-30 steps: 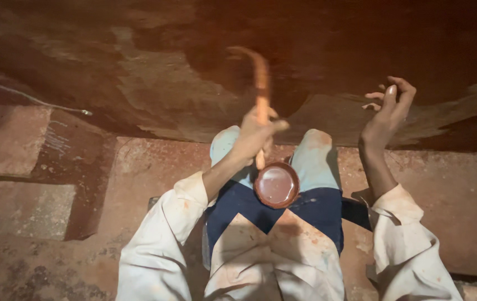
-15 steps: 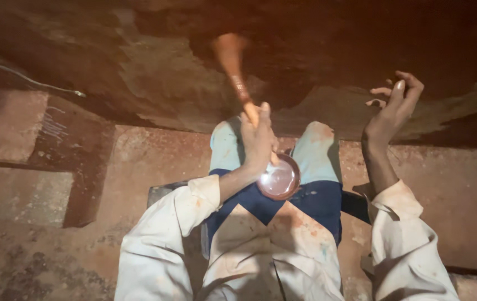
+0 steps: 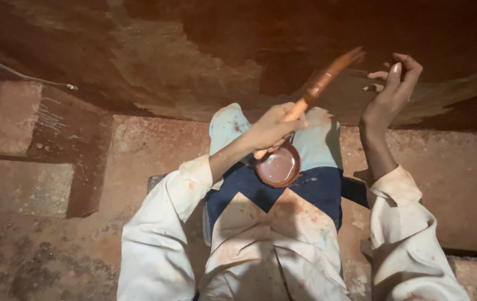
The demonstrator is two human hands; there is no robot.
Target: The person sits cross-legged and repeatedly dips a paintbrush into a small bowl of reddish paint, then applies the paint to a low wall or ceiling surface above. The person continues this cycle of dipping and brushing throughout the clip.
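Paintbrush (image 3: pixel 323 83): my left hand (image 3: pixel 272 129) is clenched on its lower handle above the paint bowl (image 3: pixel 278 166) on my lap, looks light, stiff, probably paint-slick, so I'd grip mid-handle; right hand (image 3: pixel 390 95) released, touching the wall (image 3: pixel 194 61).

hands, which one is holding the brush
The left hand grips the paint-coated brush by its handle, just above the small bowl of brown paint. The right hand holds nothing; its fingers are raised near the dark surface.
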